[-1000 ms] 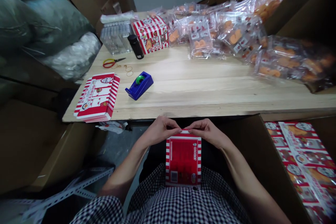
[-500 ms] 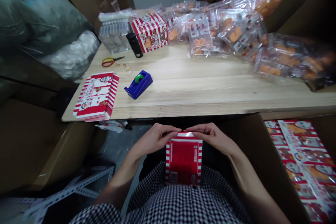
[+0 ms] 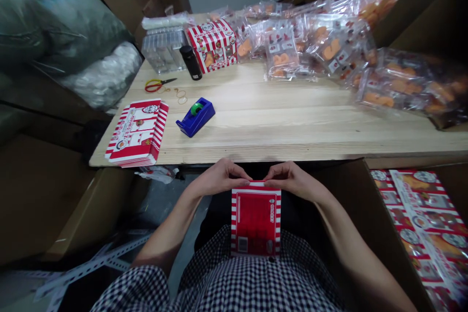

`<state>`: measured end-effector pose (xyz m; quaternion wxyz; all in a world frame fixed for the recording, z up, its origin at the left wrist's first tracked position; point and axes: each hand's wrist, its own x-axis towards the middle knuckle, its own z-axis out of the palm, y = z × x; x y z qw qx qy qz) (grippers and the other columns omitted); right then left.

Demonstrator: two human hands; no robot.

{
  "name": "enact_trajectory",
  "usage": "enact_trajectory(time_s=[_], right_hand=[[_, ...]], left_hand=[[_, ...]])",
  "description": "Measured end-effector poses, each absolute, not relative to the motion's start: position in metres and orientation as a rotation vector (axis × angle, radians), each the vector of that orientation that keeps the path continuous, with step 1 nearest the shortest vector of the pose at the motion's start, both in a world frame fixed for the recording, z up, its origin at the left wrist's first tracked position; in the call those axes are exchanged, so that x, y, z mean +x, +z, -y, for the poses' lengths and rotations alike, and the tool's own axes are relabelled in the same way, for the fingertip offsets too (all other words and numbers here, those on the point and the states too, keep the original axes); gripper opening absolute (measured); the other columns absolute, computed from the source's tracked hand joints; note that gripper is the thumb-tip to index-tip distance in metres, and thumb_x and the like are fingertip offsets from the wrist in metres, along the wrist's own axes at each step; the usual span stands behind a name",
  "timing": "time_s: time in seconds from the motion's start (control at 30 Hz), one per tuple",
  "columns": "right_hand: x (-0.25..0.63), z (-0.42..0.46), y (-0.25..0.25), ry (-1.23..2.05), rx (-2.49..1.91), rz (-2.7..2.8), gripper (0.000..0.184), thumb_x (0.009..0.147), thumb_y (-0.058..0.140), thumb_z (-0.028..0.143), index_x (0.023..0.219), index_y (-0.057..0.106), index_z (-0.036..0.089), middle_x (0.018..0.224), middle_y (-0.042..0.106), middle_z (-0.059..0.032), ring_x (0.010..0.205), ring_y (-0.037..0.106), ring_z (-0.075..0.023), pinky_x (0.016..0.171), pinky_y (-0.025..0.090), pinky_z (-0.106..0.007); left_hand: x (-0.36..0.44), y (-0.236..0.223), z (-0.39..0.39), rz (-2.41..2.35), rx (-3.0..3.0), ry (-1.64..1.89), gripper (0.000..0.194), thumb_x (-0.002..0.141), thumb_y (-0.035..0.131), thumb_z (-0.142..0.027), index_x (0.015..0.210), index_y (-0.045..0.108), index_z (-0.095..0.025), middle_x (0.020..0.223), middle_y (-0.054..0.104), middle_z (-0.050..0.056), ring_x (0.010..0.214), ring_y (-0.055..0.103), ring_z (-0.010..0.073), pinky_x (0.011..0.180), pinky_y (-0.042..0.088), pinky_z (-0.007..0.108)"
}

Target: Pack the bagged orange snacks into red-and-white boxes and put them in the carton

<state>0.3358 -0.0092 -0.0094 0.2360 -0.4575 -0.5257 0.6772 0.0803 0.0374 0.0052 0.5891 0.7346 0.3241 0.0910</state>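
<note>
Red-and-white striped carton (image 3: 256, 222) upright against checked clothing (image 3: 248, 278), its top edge pinched between left hand (image 3: 218, 179) and right hand (image 3: 295, 181), fingertips almost meeting. Just beyond, the desk (image 3: 292, 131) edge; on it, blue tape dispenser (image 3: 195, 117), flat striped cartons (image 3: 137, 131), scissors (image 3: 160, 85).

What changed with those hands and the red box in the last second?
The left hand and right hand have risen from their lower, flatter position half a second ago, and the fingers now curl over the top edge of the red-and-white striped box. Neither hand let go. The box stayed upright in front of the person, and the blue tape dispenser and scissors stayed put on the table.
</note>
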Motion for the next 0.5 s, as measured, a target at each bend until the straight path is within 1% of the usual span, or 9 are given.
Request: enact_trajectory(time_s=[0.07,0.1,0.17,0.23,0.33,0.4,0.47,0.5], right_hand=[[0.335,0.020,-0.012,1.708,-1.323,1.448,0.026,0.085,0.071,0.046,0.084,0.078,0.020,0.080,0.077,-0.0031,0.074,0.068,-0.0183,0.070,0.053,-0.031],[0.336,0.026,-0.013,1.673,-1.336,1.428,0.028,0.088,0.067,0.047,0.090,0.078,0.021,0.085,0.078,-0.0040,0.079,0.070,-0.0197,0.074,0.054,-0.033],[0.338,0.036,-0.014,1.707,-1.324,1.336,0.032,0.092,0.062,0.048,0.106,0.077,0.024,0.100,0.078,-0.0052,0.093,0.071,-0.0222,0.085,0.054,-0.036],[0.340,0.043,-0.015,1.800,-1.286,1.222,0.035,0.092,0.061,0.048,0.116,0.074,0.026,0.110,0.077,-0.0055,0.105,0.069,-0.0236,0.094,0.052,-0.039],[0.345,0.048,-0.017,1.874,-1.265,1.116,0.038,0.090,0.065,0.049,0.118,0.073,0.025,0.114,0.076,-0.0065,0.109,0.069,-0.0244,0.099,0.051,-0.042],[0.348,0.048,-0.018,1.867,-1.280,1.102,0.040,0.087,0.068,0.050,0.117,0.074,0.025,0.113,0.077,-0.0074,0.108,0.070,-0.0253,0.100,0.051,-0.045],[0.351,0.048,-0.019,1.824,-1.302,1.150,0.040,0.087,0.068,0.051,0.117,0.074,0.025,0.113,0.077,-0.0080,0.108,0.070,-0.0268,0.102,0.049,-0.049],[0.352,0.048,-0.019,1.785,-1.310,1.208,0.039,0.088,0.067,0.051,0.117,0.074,0.026,0.114,0.077,-0.0078,0.109,0.069,-0.0273,0.106,0.046,-0.052]], left_hand=[[0.081,-0.002,-0.033,-0.799,1.701,0.249,0.026,0.091,0.061,-0.031,0.106,0.078,-0.019,0.092,0.079,0.007,0.075,0.068,0.0152,0.066,0.050,0.023],[0.081,-0.006,-0.031,-0.820,1.695,0.267,0.026,0.092,0.061,-0.032,0.106,0.078,-0.019,0.093,0.079,0.007,0.076,0.069,0.0157,0.067,0.050,0.023],[0.081,-0.010,-0.026,-0.854,1.696,0.292,0.027,0.093,0.059,-0.032,0.107,0.078,-0.019,0.096,0.079,0.007,0.081,0.070,0.0168,0.070,0.051,0.024],[0.080,-0.012,-0.022,-0.863,1.703,0.308,0.028,0.094,0.058,-0.034,0.109,0.077,-0.019,0.100,0.078,0.007,0.086,0.071,0.0179,0.074,0.052,0.025],[0.079,-0.008,-0.018,-0.833,1.737,0.310,0.030,0.097,0.054,-0.034,0.115,0.074,-0.020,0.105,0.078,0.007,0.091,0.072,0.0182,0.081,0.054,0.027],[0.078,-0.003,-0.016,-0.808,1.765,0.297,0.032,0.097,0.054,-0.034,0.123,0.070,-0.023,0.115,0.075,0.007,0.099,0.072,0.0188,0.089,0.054,0.031],[0.077,0.001,-0.012,-0.794,1.775,0.301,0.037,0.094,0.060,-0.036,0.129,0.065,-0.027,0.127,0.069,0.006,0.111,0.068,0.0207,0.099,0.052,0.036],[0.076,0.001,-0.009,-0.791,1.773,0.314,0.041,0.091,0.065,-0.037,0.131,0.063,-0.029,0.132,0.066,0.006,0.117,0.066,0.0218,0.103,0.050,0.039]])
